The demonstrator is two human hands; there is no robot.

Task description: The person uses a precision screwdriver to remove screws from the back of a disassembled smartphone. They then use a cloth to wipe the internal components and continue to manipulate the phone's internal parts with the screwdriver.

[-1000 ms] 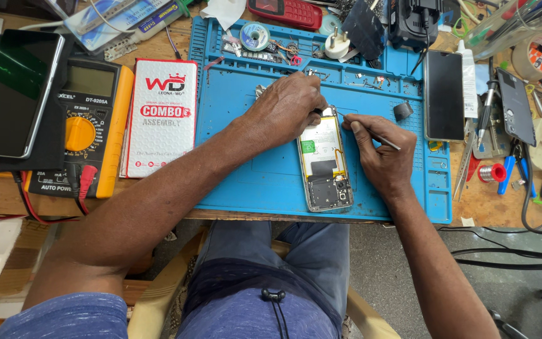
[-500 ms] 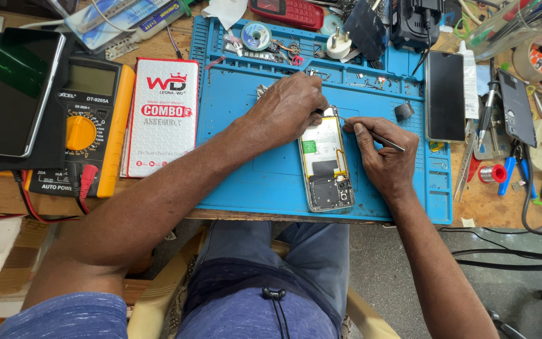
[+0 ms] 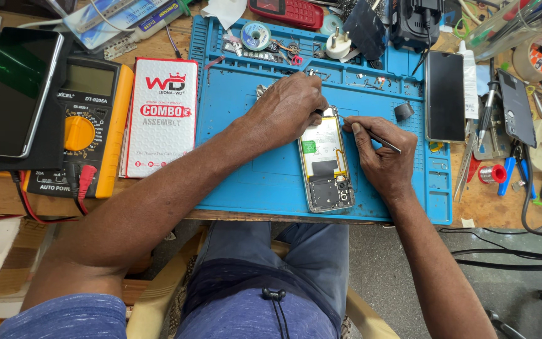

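Barely shifted, right hand (image 3: 381, 157) pinches tweezers (image 3: 371, 134); left hand (image 3: 290, 110) presses opened phone (image 3: 325, 160).

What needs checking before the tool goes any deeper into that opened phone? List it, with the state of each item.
1. Opened phone lies flat on the blue mat: ok.
2. Left hand presses on the phone's top end to steady it: ok.
3. Right hand grips the thin metal tool like a pen: ok.
4. Tool tip sits at the phone's upper right edge: ok; exactly what it touches: cannot tell.
5. Small black part lies loose on the mat close to the right hand, where it could be knocked: not ok.
6. Loose screws accounted for: cannot tell.
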